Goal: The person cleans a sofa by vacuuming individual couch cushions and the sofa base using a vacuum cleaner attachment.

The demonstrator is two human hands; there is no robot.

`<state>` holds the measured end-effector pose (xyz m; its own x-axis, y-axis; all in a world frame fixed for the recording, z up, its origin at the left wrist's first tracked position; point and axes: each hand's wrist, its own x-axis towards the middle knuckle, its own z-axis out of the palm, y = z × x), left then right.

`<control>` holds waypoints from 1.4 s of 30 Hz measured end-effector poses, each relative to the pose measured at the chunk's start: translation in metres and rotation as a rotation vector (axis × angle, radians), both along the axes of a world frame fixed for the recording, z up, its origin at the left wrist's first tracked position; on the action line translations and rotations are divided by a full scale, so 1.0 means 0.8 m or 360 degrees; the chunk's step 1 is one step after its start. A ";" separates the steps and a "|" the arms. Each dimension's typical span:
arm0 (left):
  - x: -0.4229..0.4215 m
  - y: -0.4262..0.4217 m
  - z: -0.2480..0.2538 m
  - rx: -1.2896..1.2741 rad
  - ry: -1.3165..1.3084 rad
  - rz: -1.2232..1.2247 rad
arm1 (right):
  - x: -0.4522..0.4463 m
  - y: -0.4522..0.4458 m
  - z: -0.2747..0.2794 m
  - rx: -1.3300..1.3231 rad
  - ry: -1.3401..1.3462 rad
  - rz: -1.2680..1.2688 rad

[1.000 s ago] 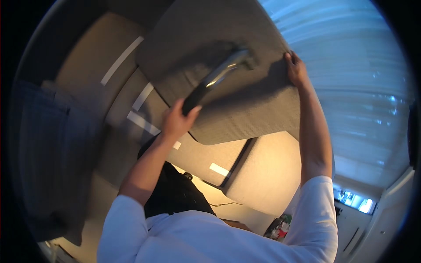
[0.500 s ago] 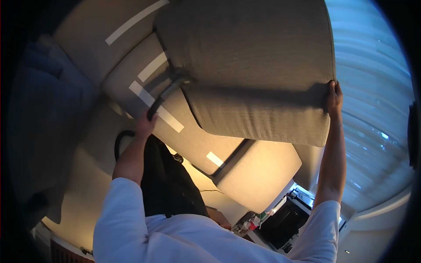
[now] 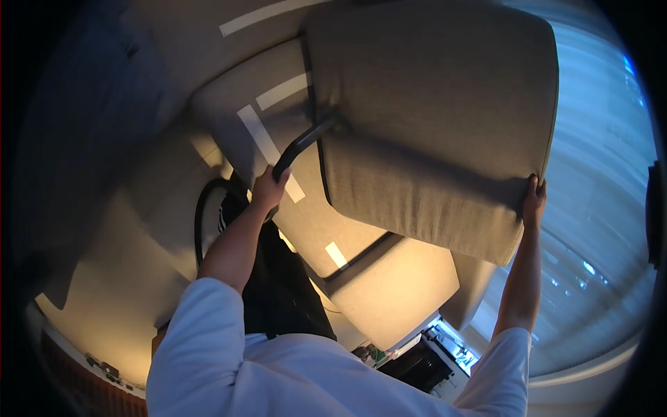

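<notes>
A big grey cushion [image 3: 438, 132] stands raised and tilted over the sofa seat [image 3: 319, 222]. At its lower right edge my right hand [image 3: 534, 201] is closed, holding the cushion. My left hand [image 3: 269, 189] wraps round the black curved tube [image 3: 300, 147] of what looks like a vacuum cleaner. The tube's far end reaches the cushion's left side, low down, where its tip is dark and hard to make out. From behind the left forearm a black hose [image 3: 200, 215] loops out. White strips [image 3: 260, 135] lie on the seat fabric.
Below the cushion is a lit, pale sofa section [image 3: 396, 288]. Sheer curtains [image 3: 590, 208] hang along the right. A dark, blurred cloth-like shape [image 3: 90, 139] fills the upper left. Near the bottom is a black boxy object [image 3: 417, 365].
The black tube has swung from the middle of the cushion's face to its left side. My right hand and the cushion edge sit lower and further right in view, and the view has shifted.
</notes>
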<state>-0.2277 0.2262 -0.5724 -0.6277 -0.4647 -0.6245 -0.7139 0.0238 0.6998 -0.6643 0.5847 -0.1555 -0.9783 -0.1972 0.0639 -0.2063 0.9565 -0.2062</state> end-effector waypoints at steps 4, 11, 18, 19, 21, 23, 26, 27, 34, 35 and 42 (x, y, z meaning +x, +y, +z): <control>0.028 -0.022 -0.015 0.0049 0.0033 0.0199 | -0.010 0.012 -0.010 0.0012 0.0026 0.0002; -0.076 -0.024 -0.021 0.0982 0.0049 0.0886 | 0.013 0.004 -0.006 -0.0084 0.0057 0.0055; 0.006 0.022 -0.003 0.1230 0.0070 0.1074 | 0.006 0.014 -0.007 0.0017 0.0016 0.0036; -0.021 0.012 -0.012 0.1433 0.0094 0.1225 | 0.008 0.018 -0.009 0.0038 0.0020 0.0026; -0.078 0.018 -0.009 0.1309 0.0129 0.1231 | 0.008 0.018 -0.010 -0.0011 0.0066 0.0160; -0.084 0.050 -0.007 0.1166 0.0169 0.1232 | 0.010 0.019 -0.010 -0.0021 0.0081 0.0173; -0.015 0.126 -0.009 0.1121 -0.0074 0.1106 | -0.001 0.028 -0.010 -0.0038 0.0038 0.0117; 0.016 0.144 0.001 0.1163 -0.0122 0.1090 | -0.008 0.033 -0.013 -0.0043 0.0053 0.0096; 0.026 0.166 0.178 0.0220 0.0550 0.0069 | 0.042 0.101 0.054 -0.0317 -0.0444 0.0085; -0.007 0.164 0.227 -0.0069 0.0819 -0.0050 | 0.060 0.122 0.047 -0.0247 -0.0494 0.0053; -0.216 0.205 0.390 -0.0044 0.1165 -0.0591 | 0.107 0.146 0.019 -0.0201 -0.0260 0.0038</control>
